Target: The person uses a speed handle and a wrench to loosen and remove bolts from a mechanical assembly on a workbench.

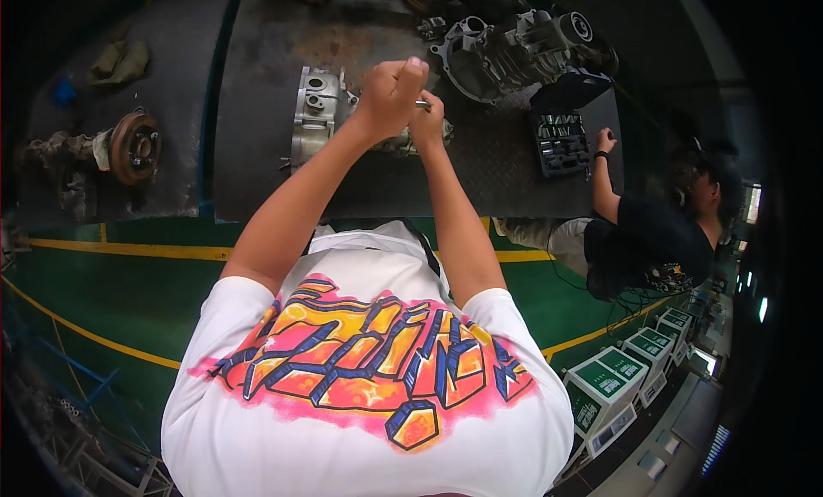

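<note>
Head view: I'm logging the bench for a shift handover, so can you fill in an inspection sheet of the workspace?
Surface: dark metal bench, rust patch near the far edge.
Job's things: silver gearbox housing under both hands; thin metal tool between them.
Clutter: second grey housing, open black socket case, brake disc hub, green gloves.
Hands: left hand fisted on the tool; right hand closed beside it, low against the housing.
Cables: thin black lead on the floor by the seated co-worker.
Surroundings: green floor with yellow lines; green-and-white boxes.
</note>
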Demonstrator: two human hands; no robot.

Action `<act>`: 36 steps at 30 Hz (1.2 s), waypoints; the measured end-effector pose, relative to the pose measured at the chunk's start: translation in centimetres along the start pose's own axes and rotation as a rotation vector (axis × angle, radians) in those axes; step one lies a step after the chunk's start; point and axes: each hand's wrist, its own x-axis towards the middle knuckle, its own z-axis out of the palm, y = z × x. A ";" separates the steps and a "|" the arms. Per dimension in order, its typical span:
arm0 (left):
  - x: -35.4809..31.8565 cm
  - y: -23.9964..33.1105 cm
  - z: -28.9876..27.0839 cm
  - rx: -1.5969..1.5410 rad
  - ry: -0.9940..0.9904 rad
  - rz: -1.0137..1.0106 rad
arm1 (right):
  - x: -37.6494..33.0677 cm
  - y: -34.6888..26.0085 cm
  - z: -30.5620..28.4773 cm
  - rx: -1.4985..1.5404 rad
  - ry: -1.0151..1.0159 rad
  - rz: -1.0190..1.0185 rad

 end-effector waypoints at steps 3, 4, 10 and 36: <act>-0.9 0.2 0.6 0.040 0.018 0.028 | 0.3 1.2 -1.3 -0.153 -0.062 -0.198; -1.3 0.6 0.5 0.069 0.037 0.048 | -0.4 0.9 -1.6 -0.130 -0.108 -0.142; -3.5 1.2 2.4 0.108 -0.011 0.015 | -5.3 -2.6 -4.6 -0.057 -0.367 -0.020; -5.6 -1.5 10.3 0.300 0.228 0.320 | 0.3 -0.4 1.5 0.424 -0.484 -0.014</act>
